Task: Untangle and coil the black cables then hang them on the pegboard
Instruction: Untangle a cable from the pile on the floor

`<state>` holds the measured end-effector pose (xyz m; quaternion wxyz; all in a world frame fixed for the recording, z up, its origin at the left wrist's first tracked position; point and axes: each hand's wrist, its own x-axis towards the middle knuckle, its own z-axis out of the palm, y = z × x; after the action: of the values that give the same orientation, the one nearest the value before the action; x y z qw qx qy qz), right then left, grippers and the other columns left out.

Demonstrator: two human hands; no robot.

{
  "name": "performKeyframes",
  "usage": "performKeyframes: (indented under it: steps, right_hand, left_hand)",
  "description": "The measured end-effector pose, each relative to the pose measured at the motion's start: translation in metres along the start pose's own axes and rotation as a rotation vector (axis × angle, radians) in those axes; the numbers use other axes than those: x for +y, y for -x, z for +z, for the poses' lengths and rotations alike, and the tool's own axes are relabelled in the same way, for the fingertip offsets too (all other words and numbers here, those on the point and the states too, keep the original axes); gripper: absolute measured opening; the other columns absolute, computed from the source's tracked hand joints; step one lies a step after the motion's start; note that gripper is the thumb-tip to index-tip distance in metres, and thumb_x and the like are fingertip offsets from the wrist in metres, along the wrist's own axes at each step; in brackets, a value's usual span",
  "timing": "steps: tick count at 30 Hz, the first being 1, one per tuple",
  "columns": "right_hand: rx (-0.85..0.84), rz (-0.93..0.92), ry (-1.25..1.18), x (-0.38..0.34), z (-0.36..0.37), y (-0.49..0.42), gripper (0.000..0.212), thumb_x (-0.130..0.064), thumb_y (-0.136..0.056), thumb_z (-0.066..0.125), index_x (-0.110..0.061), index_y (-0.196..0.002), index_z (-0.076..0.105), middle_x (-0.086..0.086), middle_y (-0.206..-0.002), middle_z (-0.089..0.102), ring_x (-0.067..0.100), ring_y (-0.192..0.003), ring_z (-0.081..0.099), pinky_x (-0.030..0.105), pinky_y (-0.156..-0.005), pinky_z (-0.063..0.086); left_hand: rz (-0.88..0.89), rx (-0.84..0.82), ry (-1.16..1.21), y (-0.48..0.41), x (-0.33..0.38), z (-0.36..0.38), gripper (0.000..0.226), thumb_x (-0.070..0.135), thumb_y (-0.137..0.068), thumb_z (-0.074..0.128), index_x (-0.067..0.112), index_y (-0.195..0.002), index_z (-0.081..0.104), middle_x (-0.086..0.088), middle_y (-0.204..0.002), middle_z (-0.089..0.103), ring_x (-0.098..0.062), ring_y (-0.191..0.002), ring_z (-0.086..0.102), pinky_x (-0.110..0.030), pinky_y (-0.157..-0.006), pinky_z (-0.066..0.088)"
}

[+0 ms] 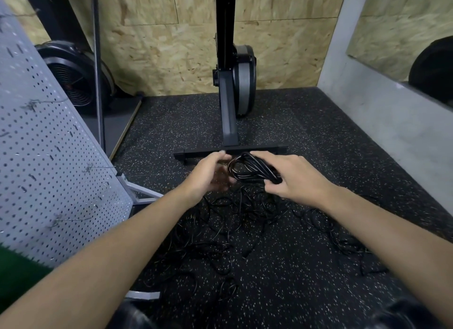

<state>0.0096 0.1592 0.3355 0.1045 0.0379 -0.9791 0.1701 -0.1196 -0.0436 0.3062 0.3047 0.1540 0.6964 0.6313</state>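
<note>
My right hand (293,179) grips a coil of black cable (250,168), fingers curled round its loops. My left hand (210,175) is just left of the coil, fingers spread and relaxed, blurred; whether it touches the coil I cannot tell. Below both hands a tangle of loose black cables (245,225) spreads over the speckled black floor. The grey pegboard (49,157) leans at the left, with thin metal hooks (98,167) sticking out of it.
A black upright machine with a T-shaped foot (230,152) stands just beyond my hands. A black fan (73,76) sits behind the pegboard. The pegboard's white frame foot (142,193) reaches onto the floor. A grey wall (392,122) runs along the right.
</note>
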Motion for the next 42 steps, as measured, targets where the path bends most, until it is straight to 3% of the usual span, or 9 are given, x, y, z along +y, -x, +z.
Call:
performKeyframes:
  steps: [4,7,10,14,17,24,34,39,42]
  right_hand:
    - [0.074,0.05,-0.034,-0.001,0.0,-0.002,0.074,-0.024,-0.092,0.07,-0.036,-0.158,0.039,-0.013,-0.101,0.067,-0.001,-0.064,0.055,0.042,-0.084,0.056]
    - [0.128,0.096,-0.103,-0.003,0.0,-0.003,0.073,-0.023,-0.092,0.071,-0.037,-0.156,0.04,-0.005,-0.102,0.071,-0.001,-0.069,0.059,0.041,-0.087,0.055]
    - [0.156,0.144,-0.191,-0.002,-0.002,-0.003,0.072,-0.024,-0.092,0.071,-0.039,-0.155,0.04,0.003,-0.098,0.073,0.017,-0.081,0.07,0.04,-0.088,0.054]
    - [0.161,0.187,-0.228,-0.001,-0.004,-0.001,0.07,-0.024,-0.093,0.07,-0.037,-0.154,0.039,-0.004,-0.085,0.071,0.02,-0.083,0.07,0.037,-0.085,0.052]
    - [0.171,0.225,-0.232,0.003,-0.007,-0.001,0.068,-0.025,-0.095,0.068,-0.037,-0.153,0.035,-0.007,-0.084,0.07,0.021,-0.09,0.07,0.039,-0.088,0.049]
    - [0.103,0.32,-0.188,0.005,-0.007,-0.004,0.069,-0.022,-0.097,0.064,-0.038,-0.155,0.029,-0.004,-0.088,0.065,0.022,-0.083,0.064,0.036,-0.079,0.043]
    - [-0.02,0.282,-0.139,0.01,0.009,-0.002,0.073,-0.019,-0.094,0.068,-0.046,-0.153,0.033,-0.015,-0.077,0.056,0.026,-0.085,0.067,0.041,-0.087,0.055]
    - [-0.083,0.296,-0.097,0.013,0.014,-0.005,0.072,-0.022,-0.094,0.068,-0.04,-0.156,0.037,0.003,-0.118,0.072,0.032,-0.106,0.069,0.044,-0.096,0.055]
    - [-0.16,0.29,-0.048,0.014,0.019,-0.005,0.055,-0.025,-0.093,0.065,-0.038,-0.145,0.051,0.002,-0.118,0.072,0.033,-0.108,0.068,0.044,-0.094,0.055]
  left_hand:
    - [-0.091,-0.12,-0.449,-0.005,-0.024,0.008,0.025,0.003,-0.102,0.048,0.012,-0.114,0.067,-0.006,-0.109,0.076,-0.019,-0.096,0.073,-0.038,-0.084,0.056]
    - [-0.075,-0.447,-0.706,0.001,-0.038,0.029,0.044,0.019,-0.097,0.069,0.032,-0.138,0.059,0.004,-0.143,0.059,-0.014,-0.132,0.055,-0.036,-0.11,0.046]
    - [0.082,-0.475,-0.772,0.002,-0.04,0.047,0.034,0.039,-0.101,0.067,0.04,-0.134,0.063,0.009,-0.15,0.053,-0.012,-0.139,0.048,-0.04,-0.12,0.036]
    - [0.158,-0.459,-0.903,0.002,-0.05,0.043,0.028,0.05,-0.107,0.049,0.034,-0.097,0.069,-0.001,-0.111,0.074,-0.024,-0.093,0.07,-0.042,-0.091,0.056]
    - [0.172,-0.452,-0.957,0.002,-0.052,0.033,0.036,0.05,-0.109,0.045,0.026,-0.097,0.07,0.003,-0.076,0.064,-0.008,-0.06,0.055,-0.028,-0.063,0.045]
    - [0.287,-0.383,-1.309,0.003,-0.022,0.028,0.04,0.053,-0.106,0.047,0.019,-0.089,0.058,-0.004,-0.081,0.064,-0.017,-0.069,0.059,-0.033,-0.065,0.045]
    - [0.438,-0.385,-1.151,0.002,0.013,0.02,0.028,0.036,-0.092,0.078,0.019,-0.114,0.075,0.004,-0.111,0.069,-0.014,-0.107,0.062,-0.029,-0.097,0.047]
    - [0.482,-0.356,-1.026,0.009,0.024,0.017,0.026,0.039,-0.088,0.083,0.028,-0.112,0.081,0.015,-0.109,0.073,-0.001,-0.104,0.065,-0.021,-0.097,0.048]
    - [0.533,-0.242,-0.945,0.013,0.026,0.018,0.029,0.038,-0.074,0.094,0.026,-0.092,0.074,0.011,-0.091,0.073,-0.004,-0.086,0.065,-0.025,-0.08,0.053]
